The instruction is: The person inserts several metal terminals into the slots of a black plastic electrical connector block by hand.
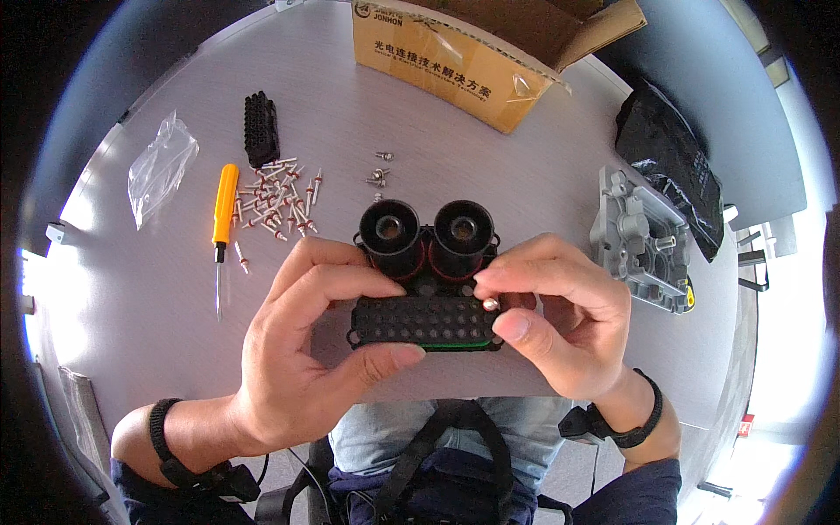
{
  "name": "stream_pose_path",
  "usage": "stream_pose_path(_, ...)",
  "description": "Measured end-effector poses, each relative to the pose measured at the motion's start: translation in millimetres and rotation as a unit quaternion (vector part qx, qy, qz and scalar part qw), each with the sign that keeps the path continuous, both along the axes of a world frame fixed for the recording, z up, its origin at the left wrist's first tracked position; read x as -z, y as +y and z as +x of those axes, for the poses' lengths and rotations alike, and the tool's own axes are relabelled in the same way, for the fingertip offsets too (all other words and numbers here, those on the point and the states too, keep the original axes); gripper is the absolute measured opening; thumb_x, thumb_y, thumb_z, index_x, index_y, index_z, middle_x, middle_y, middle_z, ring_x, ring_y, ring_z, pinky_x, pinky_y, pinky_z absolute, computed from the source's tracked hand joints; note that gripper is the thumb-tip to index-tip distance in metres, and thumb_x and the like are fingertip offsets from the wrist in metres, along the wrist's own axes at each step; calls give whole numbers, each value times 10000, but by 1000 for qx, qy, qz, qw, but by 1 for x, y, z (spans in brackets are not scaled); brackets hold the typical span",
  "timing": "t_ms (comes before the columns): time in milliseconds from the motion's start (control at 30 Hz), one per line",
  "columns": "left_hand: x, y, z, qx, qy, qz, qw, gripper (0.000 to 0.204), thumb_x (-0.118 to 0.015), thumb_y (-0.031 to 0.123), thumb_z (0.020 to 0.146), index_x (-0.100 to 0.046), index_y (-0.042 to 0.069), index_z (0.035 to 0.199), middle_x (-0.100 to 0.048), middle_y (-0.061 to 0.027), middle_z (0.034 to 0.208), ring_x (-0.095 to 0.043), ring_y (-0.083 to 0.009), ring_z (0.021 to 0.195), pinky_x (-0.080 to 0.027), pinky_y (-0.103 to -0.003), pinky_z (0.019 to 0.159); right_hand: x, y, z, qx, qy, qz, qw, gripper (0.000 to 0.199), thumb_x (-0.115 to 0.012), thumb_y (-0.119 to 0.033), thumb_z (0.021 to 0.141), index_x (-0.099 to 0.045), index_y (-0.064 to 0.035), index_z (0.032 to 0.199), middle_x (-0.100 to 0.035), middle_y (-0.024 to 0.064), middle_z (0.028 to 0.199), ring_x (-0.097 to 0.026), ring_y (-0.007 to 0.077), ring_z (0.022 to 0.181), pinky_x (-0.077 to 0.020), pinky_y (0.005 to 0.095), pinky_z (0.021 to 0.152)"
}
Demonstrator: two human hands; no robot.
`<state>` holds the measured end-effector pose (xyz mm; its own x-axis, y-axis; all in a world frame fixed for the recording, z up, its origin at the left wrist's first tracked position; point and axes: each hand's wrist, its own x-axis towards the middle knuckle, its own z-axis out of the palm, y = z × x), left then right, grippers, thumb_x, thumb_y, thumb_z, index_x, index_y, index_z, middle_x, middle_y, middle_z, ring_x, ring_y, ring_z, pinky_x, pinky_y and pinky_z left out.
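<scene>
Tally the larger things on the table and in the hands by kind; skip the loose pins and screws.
Black connector blocks: 2, one held by left hand and right hand, one on the table
Screwdriver: 1
Cardboard box: 1
Clear bag: 1
Black bag: 1
Grey metal housing: 1
Total: 7

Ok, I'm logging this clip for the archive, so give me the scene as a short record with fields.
left hand: grips black connector block by its left side
right hand: pinches small silver screw at the block's right edge
block: two round ports, grid of holes
table: yellow screwdriver, red-tipped pins, grey metal housing, cardboard box, clear plastic bag
</scene>
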<state>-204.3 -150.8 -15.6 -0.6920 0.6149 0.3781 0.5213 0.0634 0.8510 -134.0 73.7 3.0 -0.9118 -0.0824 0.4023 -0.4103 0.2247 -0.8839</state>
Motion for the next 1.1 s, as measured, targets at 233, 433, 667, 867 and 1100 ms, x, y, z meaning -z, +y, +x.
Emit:
stream_pose_path(233, 2, -1, -1, -9, -34, 26, 999, 426, -827, 144, 716, -604, -1, 1049, -519, -108, 1004, -548, -188, 911, -467, -288, 794, 3, -1, 1, 68, -65, -11, 995, 515, -803, -229, 782, -567, 10, 1172, -621, 59, 933, -520, 78, 697, -394, 207, 612)
stream_pose_path(433, -1, -3, -2, -25, -28, 34, 999, 417, -829, 135, 705, -620, 2, 1040, -540, -117, 1012, -562, -206, 899, -473, -305, 797, 11, -6, -1, 2, -138, -69, 988, 1239, -948, -276, 557, -136, -69, 1469, -393, 128, 1356, -550, 105, 820, -421, 232, 661)
stream_pose_path(667, -13, -7, -1, 20, 78, 48, 996, 433, -847, 138, 675, -656, 16, 1044, -560, -119, 1030, -585, -248, 913, -484, -331, 807, 5, -10, 2, -141, -249, -272, 919, 1299, -911, -59, 584, 4, -142, 1503, -235, 143, 1462, -404, 246, 1295, -411, 412, 1052)
stream_pose_path(867, -18, -4, -6, 2, 23, -25, 999, 404, -804, 231, 756, -644, -10, 1038, -538, -107, 1031, -544, -194, 930, -447, -310, 818, 8, -10, 0, -123, -252, -241, 929, 1109, -791, 83, 664, -66, -143, 1472, -295, 144, 1411, -410, 265, 1290, -434, 404, 1042)
stream_pose_path(1100, -49, -20, -33, -21, 132, -220, 966, 165, -706, 84, 805, -665, 40, 959, -625, -98, 938, -634, -227, 836, -511, -333, 751, 9, -14, -1, -83, -282, -338, 894, 943, -690, 121, 721, -126, -119, 1438, -371, 148, 1366, -526, 283, 1183, -498, 420, 975)
